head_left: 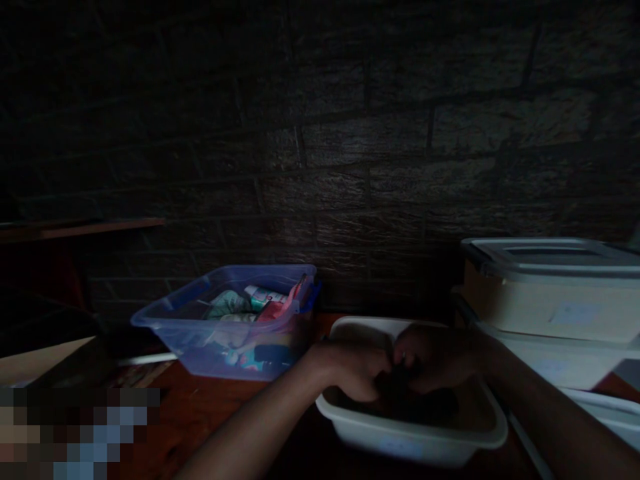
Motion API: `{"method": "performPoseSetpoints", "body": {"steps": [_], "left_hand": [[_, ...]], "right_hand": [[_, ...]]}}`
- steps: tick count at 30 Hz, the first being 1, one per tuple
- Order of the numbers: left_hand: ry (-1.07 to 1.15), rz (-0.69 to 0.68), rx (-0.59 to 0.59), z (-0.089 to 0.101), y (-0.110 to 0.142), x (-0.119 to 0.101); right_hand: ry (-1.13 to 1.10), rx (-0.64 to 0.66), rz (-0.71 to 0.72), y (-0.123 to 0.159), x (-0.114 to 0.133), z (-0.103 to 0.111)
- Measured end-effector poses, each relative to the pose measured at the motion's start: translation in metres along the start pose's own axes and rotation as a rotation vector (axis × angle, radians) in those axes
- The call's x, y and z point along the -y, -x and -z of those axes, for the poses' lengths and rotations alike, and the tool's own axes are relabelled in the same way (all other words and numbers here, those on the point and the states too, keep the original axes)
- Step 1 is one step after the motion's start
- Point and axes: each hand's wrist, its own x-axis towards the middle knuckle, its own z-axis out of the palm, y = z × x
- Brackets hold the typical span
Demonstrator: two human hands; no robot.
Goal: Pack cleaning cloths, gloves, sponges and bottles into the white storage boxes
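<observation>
A white plastic tub [400,430] stands low in the head view, right of centre, with dark contents I cannot make out. My left hand [357,370] reaches over its left side, fingers curled toward the middle. From the right comes my right hand [425,357], close to the left one, its fingers bent in a pinch. Between the two hands is a dark thing [395,383], too dim to name. Both hands appear closed on it.
To the left stands a clear bluish plastic bin [225,343] with several packets and a tube. Lidded storage boxes [545,307] are stacked at the right. A dark brick wall [320,147] rises behind the reddish wooden surface [200,413]. A shelf edge [85,228] juts in at the left.
</observation>
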Motion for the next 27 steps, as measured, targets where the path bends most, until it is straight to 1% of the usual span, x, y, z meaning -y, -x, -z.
{"method": "performPoseSetpoints", "body": {"steps": [3, 6, 8, 11, 12, 14, 17, 20, 23, 25, 27], "left_hand": [[-0.028, -0.015, 0.045, 0.001, -0.001, -0.001], [-0.057, -0.007, 0.069, 0.001, -0.001, -0.004], [-0.062, -0.026, 0.095, 0.001, -0.001, -0.006], [-0.056, -0.064, 0.152, 0.001, 0.0, -0.01], [-0.048, -0.077, 0.151, 0.0, 0.0, -0.011], [-0.014, -0.096, 0.099, 0.001, 0.003, -0.013], [0.087, -0.135, -0.025, 0.005, 0.009, -0.009], [0.143, -0.158, -0.094, 0.01, 0.014, -0.003], [0.078, -0.138, -0.103, 0.01, 0.012, -0.001], [-0.006, -0.119, -0.114, 0.007, 0.008, -0.003], [-0.072, -0.079, -0.12, 0.004, 0.004, -0.006]], "right_hand": [[0.017, -0.03, -0.01, -0.002, -0.004, -0.003], [0.066, -0.029, -0.045, -0.001, -0.001, -0.003], [0.116, -0.029, -0.064, -0.001, 0.001, -0.003], [0.149, 0.015, -0.066, 0.0, 0.002, 0.0], [0.142, 0.035, -0.062, 0.0, 0.002, 0.002], [0.096, 0.072, -0.047, 0.0, 0.0, 0.005], [-0.008, 0.105, -0.039, 0.0, -0.004, 0.009], [-0.067, 0.133, -0.038, 0.001, -0.004, 0.011], [-0.089, 0.168, 0.008, 0.003, -0.002, 0.013], [-0.046, 0.169, 0.037, 0.002, 0.0, 0.012], [0.036, 0.148, 0.035, 0.001, 0.001, 0.01]]}}
